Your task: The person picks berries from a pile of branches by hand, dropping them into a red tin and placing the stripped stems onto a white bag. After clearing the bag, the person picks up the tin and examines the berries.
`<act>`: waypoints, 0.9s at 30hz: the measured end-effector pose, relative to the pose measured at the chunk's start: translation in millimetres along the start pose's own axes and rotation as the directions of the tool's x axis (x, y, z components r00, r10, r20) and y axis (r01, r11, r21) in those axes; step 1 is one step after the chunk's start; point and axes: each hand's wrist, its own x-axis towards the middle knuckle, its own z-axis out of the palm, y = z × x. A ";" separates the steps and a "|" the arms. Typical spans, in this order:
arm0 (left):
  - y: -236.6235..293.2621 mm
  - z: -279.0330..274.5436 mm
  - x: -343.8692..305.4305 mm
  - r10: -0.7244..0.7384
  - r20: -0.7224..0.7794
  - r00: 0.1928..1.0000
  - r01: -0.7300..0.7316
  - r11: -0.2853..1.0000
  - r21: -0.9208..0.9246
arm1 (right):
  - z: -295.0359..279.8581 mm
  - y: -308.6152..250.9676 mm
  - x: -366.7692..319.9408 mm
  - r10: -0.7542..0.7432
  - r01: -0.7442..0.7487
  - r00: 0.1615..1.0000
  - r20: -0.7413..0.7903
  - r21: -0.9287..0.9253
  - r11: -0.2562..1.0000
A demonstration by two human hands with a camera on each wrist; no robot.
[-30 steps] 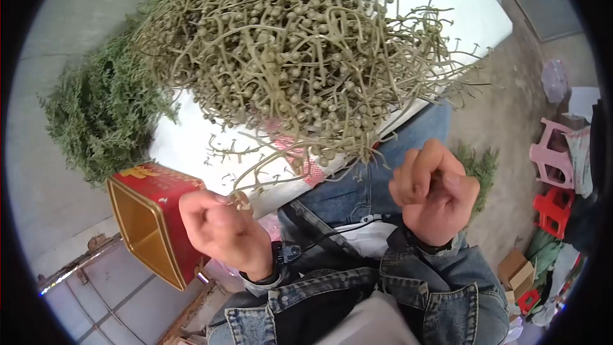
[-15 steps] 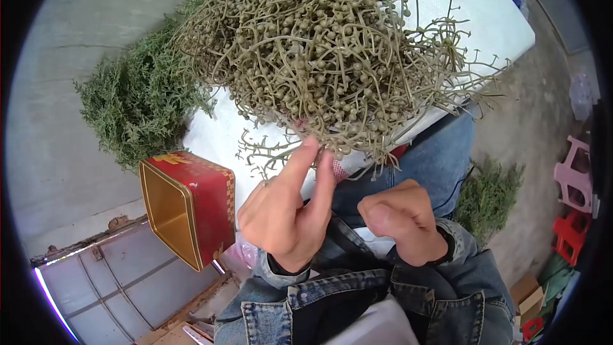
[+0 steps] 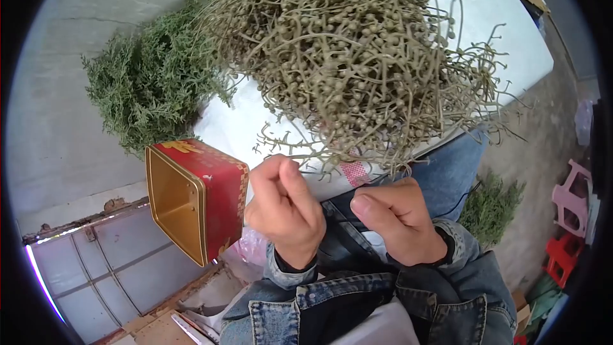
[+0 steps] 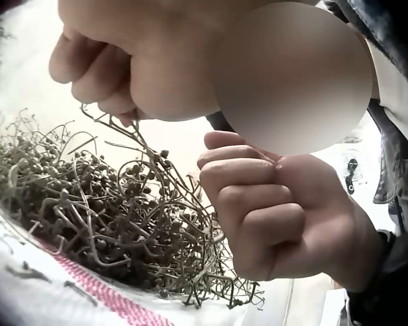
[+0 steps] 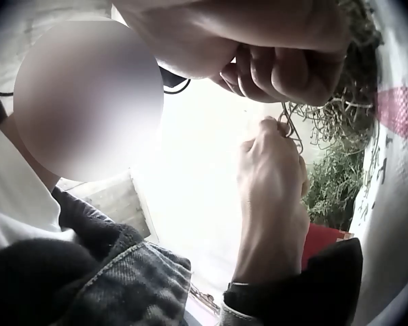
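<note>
A big heap of greenish-brown plant stems with small round tips point(image 3: 345, 57) lies on a white woven sack point(image 3: 236, 112). My left hand point(image 3: 285, 211) is before the heap's near edge, fingers curled and thumb against the index finger. In the right wrist view a thin stem point(image 5: 291, 125) shows at the left fingertips, pinched there. Close beside it, my right hand point(image 3: 401, 220) is curled into a loose fist, thumb on the index finger. The left wrist view also shows the right fingers point(image 4: 248, 193) folded into the palm, with nothing visible in them.
A red tin with a gold inside point(image 3: 223, 201) lies on its side at the left. Green leafy sprigs point(image 3: 150, 83) are heaped behind it, and more sprigs point(image 3: 495, 207) lie on the floor at the right. Pink point(image 3: 571, 195) and red stools point(image 3: 565, 259) stand farther right.
The left hand went right to the heap's near edge, index finger extended, then drew back with fingers curled. The right hand moved left and lower, now close beside it.
</note>
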 end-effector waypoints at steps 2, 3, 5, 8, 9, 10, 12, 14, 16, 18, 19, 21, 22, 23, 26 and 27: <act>-2.7 -4.0 -1.1 -0.071 0.135 0.988 0.071 0.997 0.001 | 6.0 3.7 2.2 0.011 -0.011 1.000 0.012 -0.004 1.000; -3.2 -8.5 -1.8 -0.077 0.130 0.989 0.078 0.997 0.001 | 9.7 5.5 3.3 0.027 -0.027 1.000 0.004 0.026 0.999; -3.0 -23.9 -1.2 -0.177 0.338 0.924 0.252 0.948 -0.193 | 16.1 7.7 6.5 0.056 -0.056 0.998 -0.007 0.087 0.995; -3.7 -25.7 2.4 -0.048 0.409 0.911 0.211 0.908 -0.361 | 17.6 7.0 10.0 0.093 -0.095 0.995 0.027 0.086 0.992; -4.1 -23.3 3.5 0.112 0.372 0.922 0.070 0.894 -0.442 | 18.0 7.1 9.7 0.113 -0.115 0.993 0.033 0.090 0.989; -4.7 -22.1 3.2 0.267 0.321 0.909 -0.070 0.855 -0.514 | 20.8 7.4 10.2 0.120 -0.123 0.992 0.030 0.086 0.989; -8.2 -20.6 -4.0 0.289 0.329 0.899 -0.083 0.850 -0.519 | 29.1 7.1 13.6 0.149 -0.126 0.985 -0.086 0.220 0.967; -12.4 -17.6 -10.3 0.356 0.347 0.867 -0.131 0.837 -0.531 | 30.6 7.8 15.3 0.161 -0.115 0.976 -0.147 0.280 0.953; -12.3 -16.9 -15.3 0.331 0.340 0.880 -0.112 0.842 -0.527 | 29.3 11.3 12.6 0.146 -0.121 0.976 -0.163 0.153 0.981; -11.2 -15.5 -18.9 0.282 0.330 0.901 -0.079 0.855 -0.512 | 30.1 14.8 10.9 0.137 -0.124 0.975 -0.173 0.086 0.989; -10.4 -13.8 -19.2 0.283 0.328 0.901 -0.079 0.852 -0.517 | 31.0 16.7 10.7 0.065 -0.060 0.976 -0.209 0.034 0.998; -7.1 -11.2 -20.9 0.294 0.324 0.899 -0.117 0.876 -0.469 | 31.9 20.3 9.0 -0.076 0.058 0.960 -0.270 -0.075 0.996; -5.5 -9.2 -21.7 0.304 0.326 0.895 -0.137 0.884 -0.447 | 31.5 21.6 8.1 -0.075 0.056 0.957 -0.279 -0.077 0.995; -4.0 -4.9 -22.9 0.311 0.329 0.892 -0.137 0.878 -0.458 | 30.5 22.7 7.6 -0.155 0.108 0.940 -0.303 -0.164 0.980; 1.6 10.2 -29.4 0.288 0.197 0.937 -0.174 0.876 -0.449 | 26.4 30.4 3.2 -0.314 0.195 0.890 -0.332 -0.345 0.918; 3.4 12.5 -29.9 0.291 0.199 0.936 -0.174 0.873 -0.456 | 27.0 38.9 -2.1 -0.358 0.217 0.871 -0.338 -0.389 0.895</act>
